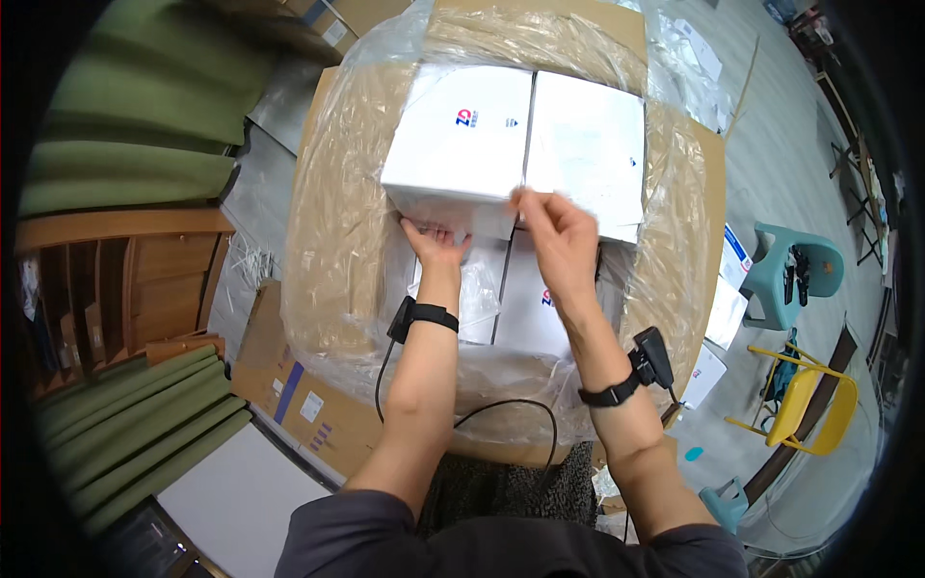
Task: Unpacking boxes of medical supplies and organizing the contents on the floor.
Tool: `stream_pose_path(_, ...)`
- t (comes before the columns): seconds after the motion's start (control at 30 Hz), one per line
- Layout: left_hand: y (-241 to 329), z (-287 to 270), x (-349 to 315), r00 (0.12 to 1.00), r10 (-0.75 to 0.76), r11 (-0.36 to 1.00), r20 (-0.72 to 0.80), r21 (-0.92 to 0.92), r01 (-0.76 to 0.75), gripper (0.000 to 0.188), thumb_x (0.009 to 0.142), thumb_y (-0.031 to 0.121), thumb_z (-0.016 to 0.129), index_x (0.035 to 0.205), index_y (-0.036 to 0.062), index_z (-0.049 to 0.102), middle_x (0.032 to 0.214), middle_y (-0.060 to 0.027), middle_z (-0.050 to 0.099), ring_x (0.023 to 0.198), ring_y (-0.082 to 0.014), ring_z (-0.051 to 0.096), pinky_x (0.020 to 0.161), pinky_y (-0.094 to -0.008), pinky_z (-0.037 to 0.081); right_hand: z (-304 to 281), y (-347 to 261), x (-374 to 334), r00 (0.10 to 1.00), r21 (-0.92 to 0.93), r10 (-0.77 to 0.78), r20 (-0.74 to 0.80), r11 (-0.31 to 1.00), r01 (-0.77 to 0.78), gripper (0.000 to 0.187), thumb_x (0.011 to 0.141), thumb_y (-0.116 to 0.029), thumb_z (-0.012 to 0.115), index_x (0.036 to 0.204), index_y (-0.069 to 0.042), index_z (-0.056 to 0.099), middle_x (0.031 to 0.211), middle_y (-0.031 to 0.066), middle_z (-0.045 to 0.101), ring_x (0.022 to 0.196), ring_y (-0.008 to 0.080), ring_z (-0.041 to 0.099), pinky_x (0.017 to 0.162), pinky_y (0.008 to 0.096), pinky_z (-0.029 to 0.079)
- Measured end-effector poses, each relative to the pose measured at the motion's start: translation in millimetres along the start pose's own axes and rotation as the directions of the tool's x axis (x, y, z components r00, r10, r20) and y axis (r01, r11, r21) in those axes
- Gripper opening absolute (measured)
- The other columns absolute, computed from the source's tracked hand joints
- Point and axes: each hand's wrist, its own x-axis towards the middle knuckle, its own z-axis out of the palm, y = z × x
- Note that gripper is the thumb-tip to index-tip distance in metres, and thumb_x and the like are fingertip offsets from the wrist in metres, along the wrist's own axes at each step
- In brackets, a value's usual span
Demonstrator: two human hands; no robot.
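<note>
A large cardboard carton [714,193] lined with clear plastic film [332,250] stands before me, with several white boxes inside. At the back left is a white box [453,135] with a small red and blue mark. My left hand [438,246] is palm up at its lower front edge, fingers apart and partly hidden by the box. My right hand [561,236] is closed, thumb and forefinger pinched at that box's front right corner. Beside it sits a second white box [586,144]. Nearer me and lower down are another white box [535,318] and one under film [472,299].
Green curtains [164,106] and a wooden cabinet [173,279] are on the left. Flattened cardboard [289,395] lies beside the carton. At right stand a teal chair [771,279] and a yellow chair [809,409]. A black cable [511,403] runs between my wrist straps.
</note>
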Motion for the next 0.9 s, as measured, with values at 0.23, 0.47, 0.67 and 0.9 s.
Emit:
stream_pose_path(0.23,-8.0,-17.6,-30.9,0.925,-0.063,0.983,0.374,-0.139,0.124,0.100,0.066,0.082,0.048,0.136,0.0121,0.036,0.140,-0.0095,0.039,0.130,-0.0257,0.033,0.106,-0.0498,0.028,28.1,42.8,44.1,0.896,-0.508,-0.441,0.046,0.762,0.401,0.046,0.078,-0.033,0.070,0.117,-0.011,0.061,0.131,0.0332,0.041,0.121,0.0440,0.042,0.101,0.0425,0.035)
stream_pose_path(0.47,-10.5,-75.2,-96.9,0.850,0.035,0.992,0.526,-0.120,0.034,0.071,0.082,0.064,0.050,0.129,0.0115,0.045,0.137,-0.0073,0.043,0.125,-0.0246,0.038,0.103,-0.0485,0.032,27.2,39.6,-101.7,0.809,-0.397,-0.585,0.049,0.732,0.553,0.044,0.075,-0.026,0.071,0.118,-0.020,0.062,0.142,0.0261,0.031,0.129,0.0443,0.033,0.104,0.0478,0.032)
stream_pose_path(0.67,-40.7,-5.8,-216.3,0.767,0.016,0.921,0.642,0.289,-0.262,0.066,0.085,0.062,0.046,0.128,0.0112,0.046,0.133,-0.0077,0.045,0.119,-0.0241,0.042,0.097,-0.0454,0.037,-59.6,-13.9,-185.5,0.784,-0.078,-0.606,-0.135,0.795,0.602,0.068,0.068,-0.019,0.079,0.128,-0.006,0.050,0.136,0.0220,0.039,0.125,0.0385,0.039,0.099,0.0423,0.039)
stream_pose_path(0.9,-191.9,96.1,-262.1,0.613,-0.406,0.704,0.678,0.660,-0.264,0.061,0.088,0.059,0.042,0.126,0.0109,0.047,0.130,-0.0083,0.048,0.111,-0.0235,0.048,0.089,-0.0417,0.043,-220.4,-39.5,-180.8,0.840,0.168,-0.398,-0.369,0.860,0.482,0.097,0.068,-0.023,0.079,0.142,0.000,0.022,0.142,0.0221,0.031,0.131,0.0307,0.032,0.107,0.0411,0.029)
